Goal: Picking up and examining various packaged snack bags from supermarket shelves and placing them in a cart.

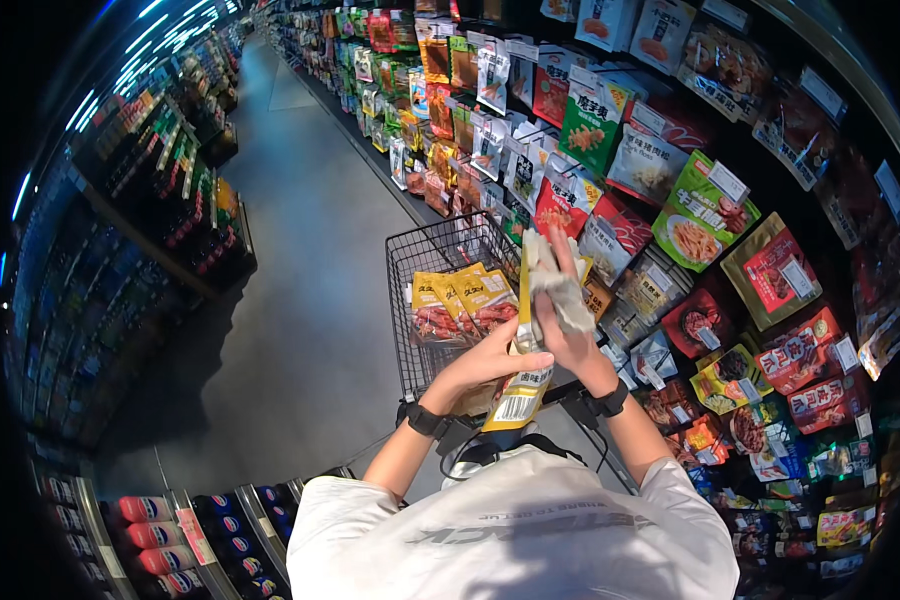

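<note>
Before my chest, my left hand (506, 356) grips a yellow and white snack packet (529, 379) with a barcode near its lower end. My right hand (562, 330) has its fingers raised and spread along a crumpled whitish, cloth-like thing (566, 296) at the packet's upper part; whether it holds this is unclear. Beyond the hands stands a black wire shopping cart (401, 300). Several yellow packets (461, 300) with reddish food showing lie in its basket. Each wrist wears a black band.
Hanging snack bags (596, 124) fill a tall rack close along the right. Grey aisle floor (307, 225) runs away at the left, past a dark drinks shelf (187, 180). Bottles (157, 536) stand in racks at the lower left.
</note>
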